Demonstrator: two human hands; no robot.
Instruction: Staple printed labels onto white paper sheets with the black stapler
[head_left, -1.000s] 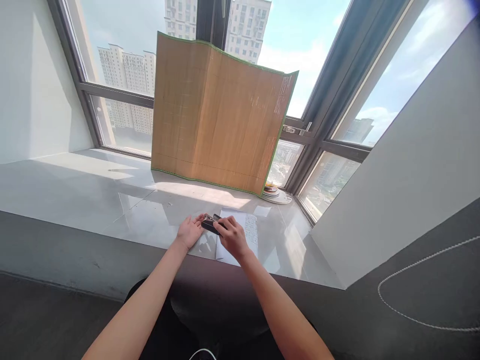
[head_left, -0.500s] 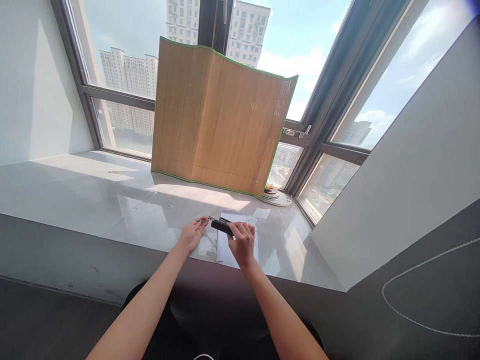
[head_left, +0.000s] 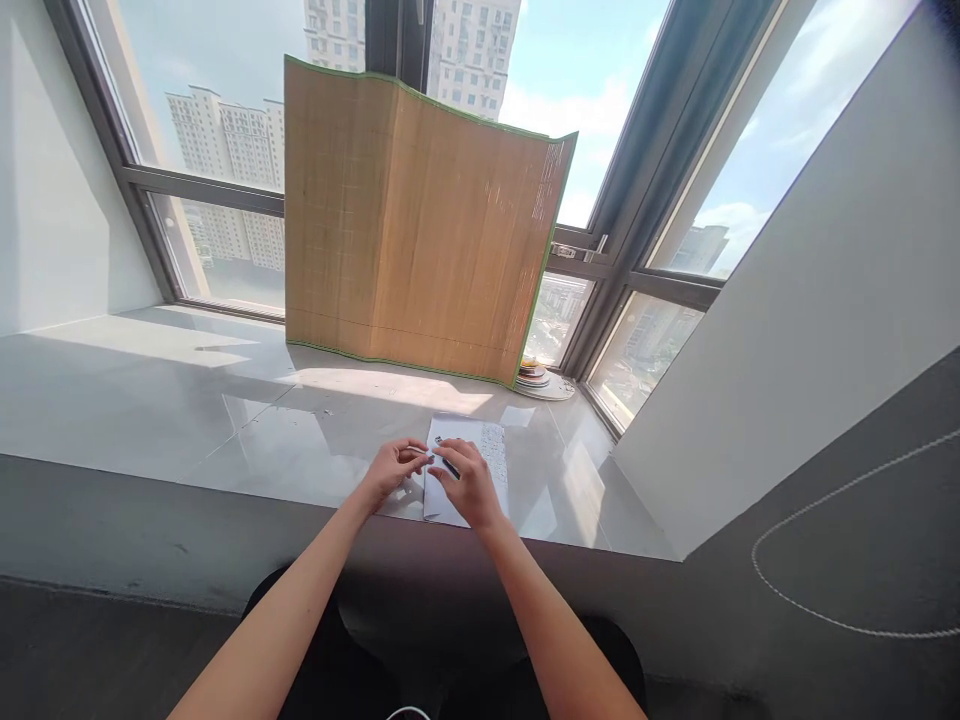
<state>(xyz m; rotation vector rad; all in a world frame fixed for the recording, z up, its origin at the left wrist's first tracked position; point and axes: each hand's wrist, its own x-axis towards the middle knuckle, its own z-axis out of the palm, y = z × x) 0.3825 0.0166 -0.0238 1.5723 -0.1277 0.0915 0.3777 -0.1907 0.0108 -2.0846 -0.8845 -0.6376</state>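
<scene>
On the grey tiled sill lies a white sheet of paper (head_left: 444, 508) with a printed pattern along its right side. My left hand (head_left: 390, 472) is at the paper's left edge, its fingertips pinched on something small that I cannot make out. Over the paper, my right hand (head_left: 469, 482) is curled with its fingertips close to those of my left hand. A black stapler-like object (head_left: 451, 467) shows partly beneath the right fingers; the rest of it is hidden.
A brown bamboo mat (head_left: 420, 230) with green edging stands against the window behind the paper. Stacked plates (head_left: 534, 378) sit at its lower right corner. The front edge of the sill (head_left: 225, 490) runs below my hands. A white cord hangs at the right.
My right hand has lowered the black object towards the paper and brought its fingertips to my left hand. My left fingers have closed from an open palm. The view has shifted slightly.
</scene>
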